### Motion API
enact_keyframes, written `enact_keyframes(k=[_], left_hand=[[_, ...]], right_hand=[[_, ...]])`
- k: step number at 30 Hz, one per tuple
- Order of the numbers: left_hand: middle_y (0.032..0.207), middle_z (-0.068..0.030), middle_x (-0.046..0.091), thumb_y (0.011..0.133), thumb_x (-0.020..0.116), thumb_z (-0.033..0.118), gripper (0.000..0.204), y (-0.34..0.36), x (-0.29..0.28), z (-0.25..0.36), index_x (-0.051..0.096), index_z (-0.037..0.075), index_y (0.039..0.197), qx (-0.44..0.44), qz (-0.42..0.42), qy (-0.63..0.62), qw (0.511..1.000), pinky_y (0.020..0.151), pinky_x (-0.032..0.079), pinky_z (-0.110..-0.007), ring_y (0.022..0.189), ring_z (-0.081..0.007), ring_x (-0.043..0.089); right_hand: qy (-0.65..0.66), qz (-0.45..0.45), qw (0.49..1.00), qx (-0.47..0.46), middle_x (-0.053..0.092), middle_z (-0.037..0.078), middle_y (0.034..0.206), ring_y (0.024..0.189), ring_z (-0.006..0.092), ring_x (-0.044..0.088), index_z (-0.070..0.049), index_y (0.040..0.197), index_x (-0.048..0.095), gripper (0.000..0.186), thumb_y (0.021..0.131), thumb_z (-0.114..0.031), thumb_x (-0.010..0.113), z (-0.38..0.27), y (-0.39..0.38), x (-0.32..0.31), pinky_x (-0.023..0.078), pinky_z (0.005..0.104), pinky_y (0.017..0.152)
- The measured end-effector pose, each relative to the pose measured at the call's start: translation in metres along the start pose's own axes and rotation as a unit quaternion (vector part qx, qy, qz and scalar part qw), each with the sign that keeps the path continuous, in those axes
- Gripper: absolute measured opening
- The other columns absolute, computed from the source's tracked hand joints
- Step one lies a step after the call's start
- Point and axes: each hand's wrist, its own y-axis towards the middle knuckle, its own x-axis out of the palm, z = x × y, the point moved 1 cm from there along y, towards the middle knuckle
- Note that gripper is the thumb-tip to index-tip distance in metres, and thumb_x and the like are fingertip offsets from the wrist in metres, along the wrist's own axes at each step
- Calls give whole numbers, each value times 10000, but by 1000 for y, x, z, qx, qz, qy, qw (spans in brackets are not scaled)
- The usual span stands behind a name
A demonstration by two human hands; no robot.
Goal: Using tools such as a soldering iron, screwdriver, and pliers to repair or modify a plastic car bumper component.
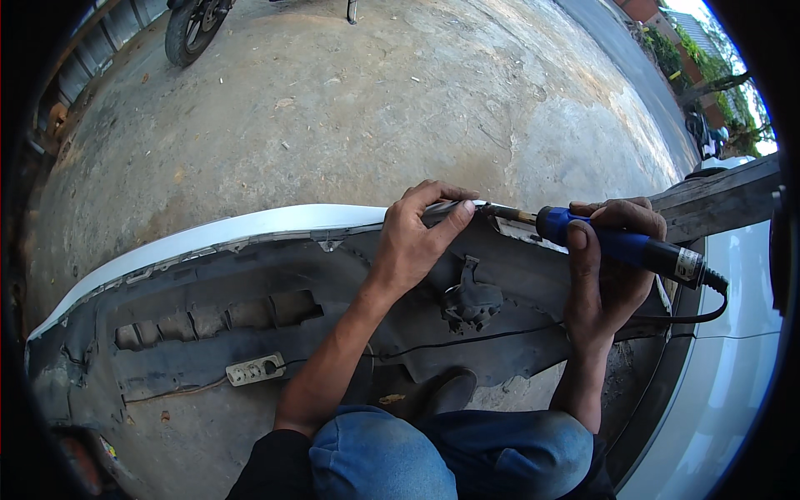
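Observation:
A car bumper, white on its outer face and dark inside, lies across in front of my knees. My left hand is closed at its upper edge, thumb and fingers pinching the rim. In my right hand is a soldering iron with a blue and black handle, held level and pointing left. Its hot end reaches the bumper edge just beside my left thumb. Whether the tip touches the plastic or stands just off it is too small to tell. A black cord leaves the iron's back end and loops below my right wrist.
A white power strip lies on the bumper's inner side, with a black cord plugged in. A round dark fitting sits inside the bumper. To the right are a wooden beam and a pale car panel. A motorcycle wheel stands far left.

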Motion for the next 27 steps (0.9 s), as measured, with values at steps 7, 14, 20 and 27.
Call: enact_keyframes(k=[7,14,20,27], left_hand=[[1049,-74,763,1031,752,335,357,0,1,3,780,14,1184,-6,2,-1,1000,968,520,-304,1038,-143,686],[1041,-66,757,1050,716,350,365,-1,-1,-2,777,18,1190,7,-3,5,1000,957,512,-296,1023,-130,678],[1038,-57,754,1058,700,351,362,0,0,-2,778,21,1184,7,-5,3,1000,967,501,-292,1030,-123,667],[1032,-53,750,1057,705,340,352,0,-1,0,779,19,1183,-1,-3,-2,1000,957,498,-283,1019,-118,661]], right_hand=[[-1,-5,1000,-6,594,120,1070,993,241,693,8,1216,571,375,918,56,794,-1,0,-1,612,399,952],[1,-7,1000,-5,601,120,1069,1001,241,690,9,1214,573,364,925,54,790,-2,-1,0,599,393,939],[3,-4,1000,1,606,118,1070,1014,249,693,8,1213,577,355,930,48,788,-2,-2,-1,587,387,945],[4,-4,1000,-6,611,122,1070,1016,250,696,7,1211,580,345,934,38,784,-1,-3,-2,596,391,926]])
